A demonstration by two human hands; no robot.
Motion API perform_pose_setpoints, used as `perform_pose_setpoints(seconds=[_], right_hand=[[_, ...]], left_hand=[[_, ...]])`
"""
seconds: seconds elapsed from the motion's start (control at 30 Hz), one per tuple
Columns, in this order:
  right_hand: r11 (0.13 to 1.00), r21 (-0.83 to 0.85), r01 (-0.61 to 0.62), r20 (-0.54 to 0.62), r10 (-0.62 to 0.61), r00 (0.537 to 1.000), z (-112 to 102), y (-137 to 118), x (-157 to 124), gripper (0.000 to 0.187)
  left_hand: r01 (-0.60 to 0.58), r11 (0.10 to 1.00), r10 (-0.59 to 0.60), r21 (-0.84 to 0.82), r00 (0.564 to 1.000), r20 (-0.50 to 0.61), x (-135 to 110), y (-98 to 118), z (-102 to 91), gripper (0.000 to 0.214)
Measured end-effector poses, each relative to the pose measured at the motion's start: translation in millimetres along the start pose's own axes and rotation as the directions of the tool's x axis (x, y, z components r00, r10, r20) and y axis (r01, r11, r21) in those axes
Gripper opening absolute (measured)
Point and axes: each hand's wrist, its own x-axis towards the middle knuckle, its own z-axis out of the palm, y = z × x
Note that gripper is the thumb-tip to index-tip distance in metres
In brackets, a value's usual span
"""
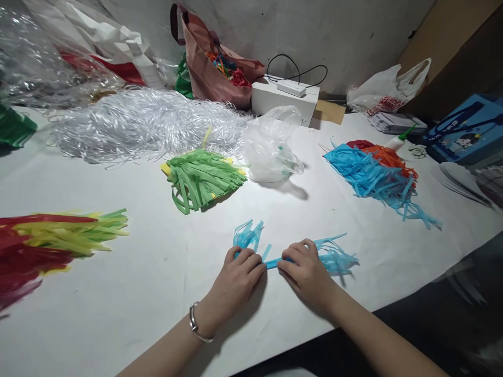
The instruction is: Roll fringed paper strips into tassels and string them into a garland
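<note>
A blue tissue-paper tassel lies across the white table near its front edge, its middle twisted into a thin roll. My left hand is closed over the left part of it, and loose fringe strips stick out beyond the fingers. Closed on the right part is my right hand, with more blue fringe spreading out to its right. Between the hands a short length of the roll shows. The fingertips hide the parts they press on.
Green fringe lies ahead, beside a clear plastic bag. Blue and orange fringe is at right, with a glue bottle behind. Red and yellow fringe lies left. White string, a pink bag and a white box stand behind.
</note>
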Motion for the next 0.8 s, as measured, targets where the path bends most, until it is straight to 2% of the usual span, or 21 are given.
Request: perform_pose_setpoints(seconds=[0.13,0.27,0.47,0.6,0.8], right_hand=[[0.997,-0.04,0.072,0.045,-0.07,0.997,6,-1,7,0.021],[0.997,-0.049,0.052,0.027,-0.051,0.998,8,-3,10,0.021],[0.992,-0.119,0.051,0.078,-0.041,0.996,9,-2,6,0.02],[0.997,-0.071,-0.014,0.053,0.018,0.998,3,6,0,0.017],[0.987,0.021,-0.157,0.001,0.157,0.988,-3,14,-6,0.014]], left_hand=[[0.028,0.999,-0.028,-0.028,1.0,-0.006,1,0,1.8,0.022],[0.049,0.997,-0.049,-0.054,0.999,-0.003,1,-2,5.2,0.02],[0.076,0.993,-0.079,-0.089,0.996,-0.033,0,-2,5.0,0.022],[0.162,0.979,-0.17,-0.121,0.984,-0.053,-1,1,2.6,0.018],[0.281,0.943,-0.289,-0.178,0.957,-0.018,-1,3,4.2,0.013]])
